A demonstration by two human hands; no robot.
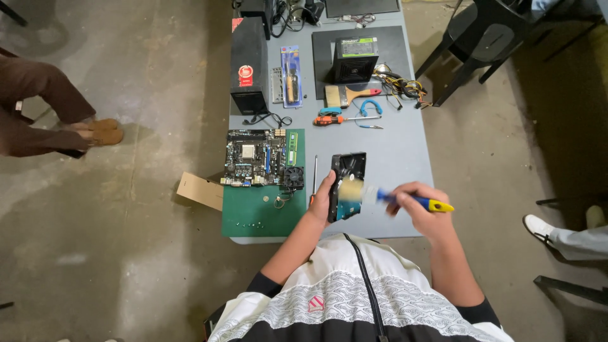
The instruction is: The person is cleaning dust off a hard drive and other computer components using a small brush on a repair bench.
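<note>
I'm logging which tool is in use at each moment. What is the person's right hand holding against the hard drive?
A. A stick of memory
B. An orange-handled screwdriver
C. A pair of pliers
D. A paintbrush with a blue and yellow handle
D: the right hand grips a blue and yellow handled brush whose pale bristles meet the hard drive that the left hand holds up over the grey table.

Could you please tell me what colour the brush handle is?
The brush handle is blue with a yellow end, seen in the head view.
</note>
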